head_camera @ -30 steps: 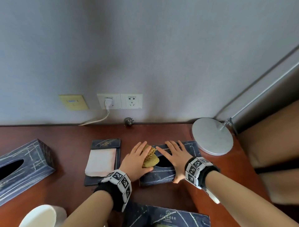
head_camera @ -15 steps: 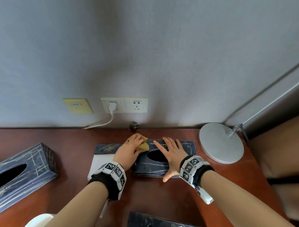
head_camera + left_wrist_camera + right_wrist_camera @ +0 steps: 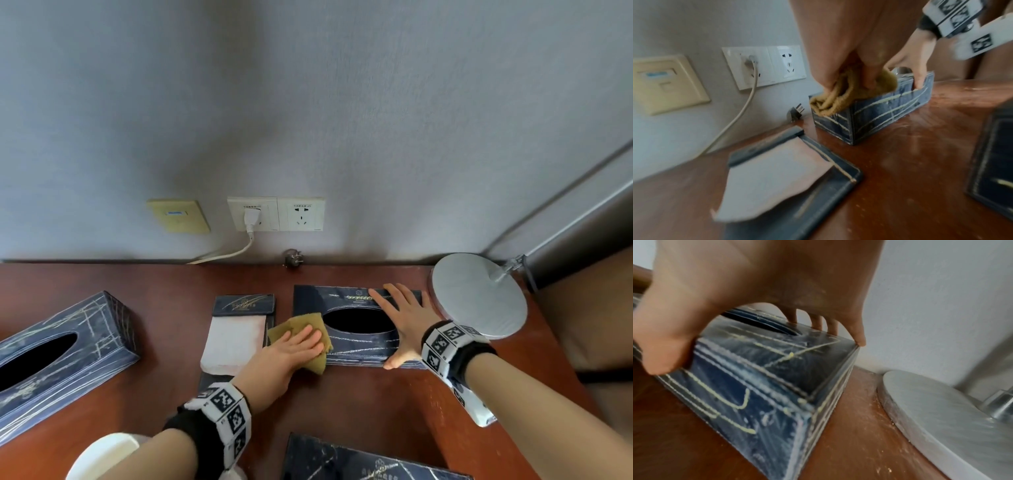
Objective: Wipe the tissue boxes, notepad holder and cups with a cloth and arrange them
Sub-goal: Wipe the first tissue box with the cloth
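- Mustard-yellow cloth (image 3: 301, 337) is under your left hand (image 3: 291, 346), fingers (image 3: 869, 76) pressing it onto the left end of the middle tissue box (image 3: 363, 346); from the wrist cam they look bent into the bunched fabric, so call it a loose grip.
- Your right hand (image 3: 400, 322) is spread flat on the right part of that same box, fingers apart and straight on the lid, thumb (image 3: 661, 353) hooked down the near side.
- That box sits at about 12 o'clock from you on the red-brown desk (image 3: 359, 404), dark blue with pale scratchy lines, oval slot facing up.
- Notepad holder (image 3: 239, 332) lies flat just beside it at 9 o'clock from the box, white pad in it.
- Another tissue box (image 3: 61, 356) is out at your 9 o'clock, well apart.
- A third tissue box (image 3: 359, 462) pokes in at the bottom edge, 6 o'clock.
- White cup (image 3: 106, 455) at around 7 o'clock, partly behind your left forearm.
- Round grey lamp base (image 3: 479, 294) is at 3 o'clock from the middle box, just beside it.
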The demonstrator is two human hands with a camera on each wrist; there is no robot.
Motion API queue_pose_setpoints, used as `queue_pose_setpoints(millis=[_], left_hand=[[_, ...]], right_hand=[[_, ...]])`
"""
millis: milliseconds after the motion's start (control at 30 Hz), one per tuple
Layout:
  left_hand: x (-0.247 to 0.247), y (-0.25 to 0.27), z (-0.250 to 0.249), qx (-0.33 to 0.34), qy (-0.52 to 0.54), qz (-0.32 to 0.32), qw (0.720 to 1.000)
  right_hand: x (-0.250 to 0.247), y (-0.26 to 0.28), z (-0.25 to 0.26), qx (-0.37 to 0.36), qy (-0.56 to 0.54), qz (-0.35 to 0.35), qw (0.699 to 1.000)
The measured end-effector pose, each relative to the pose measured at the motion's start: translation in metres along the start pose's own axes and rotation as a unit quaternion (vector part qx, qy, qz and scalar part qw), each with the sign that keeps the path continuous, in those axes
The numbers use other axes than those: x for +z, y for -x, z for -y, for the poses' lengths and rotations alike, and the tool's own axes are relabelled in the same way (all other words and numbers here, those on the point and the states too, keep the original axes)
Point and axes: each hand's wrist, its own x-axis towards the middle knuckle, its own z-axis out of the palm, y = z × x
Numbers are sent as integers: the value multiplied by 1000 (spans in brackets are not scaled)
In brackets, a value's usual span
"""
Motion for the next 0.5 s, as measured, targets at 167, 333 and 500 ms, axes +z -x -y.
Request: queue_pose_setpoints(millis=[167,333,500], left_hand=[[-47,-16,16,53,80,44,994],[-61,-72,18,-160,-19,-46,986],[-24,-85,8,-173,-130,25,976]], right_hand=[[0,0,3,8,6,5,1000],[5,-3,3,13,3,0,1000],[4,-5,2,7,0,-8,1000]])
